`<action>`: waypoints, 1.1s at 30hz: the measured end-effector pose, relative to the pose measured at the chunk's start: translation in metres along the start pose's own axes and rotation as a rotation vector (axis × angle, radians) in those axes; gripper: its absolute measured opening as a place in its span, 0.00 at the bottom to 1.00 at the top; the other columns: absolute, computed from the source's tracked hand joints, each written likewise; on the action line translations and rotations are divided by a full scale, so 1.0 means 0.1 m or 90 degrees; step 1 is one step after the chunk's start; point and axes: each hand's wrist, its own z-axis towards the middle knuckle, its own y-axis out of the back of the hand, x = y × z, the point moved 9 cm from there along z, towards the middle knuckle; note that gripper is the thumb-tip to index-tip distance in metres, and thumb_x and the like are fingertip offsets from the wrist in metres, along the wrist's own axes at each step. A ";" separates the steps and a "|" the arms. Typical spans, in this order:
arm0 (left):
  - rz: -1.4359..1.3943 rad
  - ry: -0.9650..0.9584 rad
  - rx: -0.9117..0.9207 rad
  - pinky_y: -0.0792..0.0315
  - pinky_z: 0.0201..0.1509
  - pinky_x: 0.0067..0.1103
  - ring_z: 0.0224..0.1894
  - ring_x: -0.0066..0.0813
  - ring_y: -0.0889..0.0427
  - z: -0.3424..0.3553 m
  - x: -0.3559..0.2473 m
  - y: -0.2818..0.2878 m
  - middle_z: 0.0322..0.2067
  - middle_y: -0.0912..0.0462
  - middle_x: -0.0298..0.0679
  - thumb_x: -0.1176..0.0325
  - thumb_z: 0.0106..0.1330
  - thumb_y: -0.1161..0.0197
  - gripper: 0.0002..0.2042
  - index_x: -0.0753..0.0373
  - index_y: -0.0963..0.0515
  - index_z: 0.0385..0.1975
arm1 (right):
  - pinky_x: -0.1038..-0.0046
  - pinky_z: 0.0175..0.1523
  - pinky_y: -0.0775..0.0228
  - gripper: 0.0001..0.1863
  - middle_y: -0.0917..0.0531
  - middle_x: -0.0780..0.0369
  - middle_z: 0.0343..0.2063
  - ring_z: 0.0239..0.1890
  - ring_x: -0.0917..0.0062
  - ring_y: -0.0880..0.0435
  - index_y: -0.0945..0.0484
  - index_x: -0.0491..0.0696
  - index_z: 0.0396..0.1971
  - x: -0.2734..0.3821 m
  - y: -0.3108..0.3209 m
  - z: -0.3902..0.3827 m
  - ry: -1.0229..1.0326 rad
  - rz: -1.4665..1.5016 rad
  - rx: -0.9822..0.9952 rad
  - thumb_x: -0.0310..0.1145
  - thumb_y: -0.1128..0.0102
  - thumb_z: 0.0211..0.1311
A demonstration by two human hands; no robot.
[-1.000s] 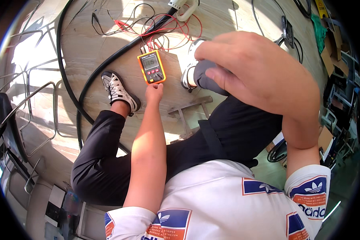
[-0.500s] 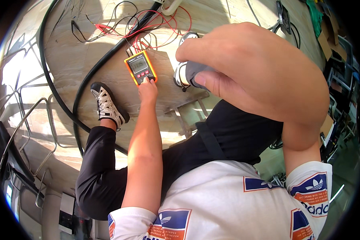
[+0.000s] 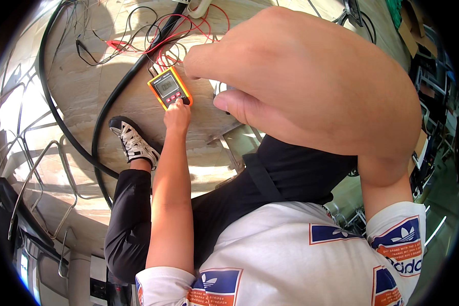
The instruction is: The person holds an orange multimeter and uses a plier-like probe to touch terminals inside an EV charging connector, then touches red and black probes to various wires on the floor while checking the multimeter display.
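An orange-rimmed digital multimeter (image 3: 167,85) lies on the floor, its grey display facing up and its leads plugged in at the far end. The fingers of my left hand (image 3: 177,116) are pinched on the dark dial at its near end. Very close to the camera, my right hand (image 3: 301,76) looms large. Its thumb and index finger point left with a gap between them, and nothing shows in that gap; the other fingers are hidden. Red test leads (image 3: 160,49) and black leads (image 3: 133,25) tangle on the floor beyond the meter.
A thick black cable (image 3: 113,99) curves over the floor left of the meter. Metal chair frames (image 3: 51,168) stand at the left. My shoe (image 3: 132,140) rests near the cable. A metal frame (image 3: 229,150) lies by my leg, and cardboard (image 3: 410,38) is at the far right.
My right hand has moved left and away from me, now covering most of my other shoe. The view has shifted slightly, and the display shows a different reading. My left hand stays on the dial.
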 end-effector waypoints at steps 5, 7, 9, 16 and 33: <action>0.077 0.038 0.128 0.18 0.34 0.35 0.31 0.45 0.13 0.06 -0.16 0.14 0.30 0.16 0.48 0.63 0.67 0.47 0.09 0.60 0.23 0.35 | 0.63 0.40 0.28 0.12 0.20 0.58 0.27 0.34 0.61 0.21 0.23 0.47 0.41 -0.07 0.01 -0.01 -0.009 0.019 -0.011 0.31 0.38 0.56; 0.122 -0.001 0.123 0.18 0.32 0.33 0.30 0.43 0.13 0.06 -0.14 0.11 0.29 0.17 0.46 0.64 0.67 0.47 0.08 0.60 0.24 0.36 | 0.63 0.40 0.28 0.12 0.20 0.58 0.27 0.35 0.61 0.21 0.23 0.47 0.41 -0.07 0.02 0.00 -0.002 0.026 -0.016 0.31 0.38 0.56; 0.156 -0.036 0.111 0.18 0.30 0.31 0.29 0.41 0.13 0.07 -0.14 0.08 0.29 0.17 0.45 0.65 0.67 0.46 0.07 0.59 0.25 0.36 | 0.63 0.40 0.28 0.12 0.20 0.59 0.27 0.35 0.62 0.21 0.23 0.47 0.41 -0.05 0.05 0.00 0.004 0.033 -0.024 0.31 0.38 0.57; 0.103 -0.006 0.122 0.18 0.33 0.35 0.32 0.46 0.13 0.01 -0.09 0.19 0.33 0.18 0.47 0.64 0.69 0.46 0.08 0.61 0.27 0.41 | 0.63 0.40 0.27 0.13 0.19 0.59 0.28 0.36 0.63 0.20 0.23 0.47 0.41 -0.03 0.19 0.04 -0.033 0.182 0.005 0.32 0.37 0.56; 0.012 0.035 0.127 0.19 0.37 0.40 0.35 0.52 0.14 -0.06 -0.08 0.22 0.35 0.17 0.53 0.72 0.69 0.52 0.13 0.61 0.29 0.52 | 0.59 0.37 0.30 0.09 0.22 0.55 0.24 0.32 0.56 0.22 0.24 0.43 0.36 0.05 0.19 0.14 0.006 0.237 0.037 0.30 0.39 0.57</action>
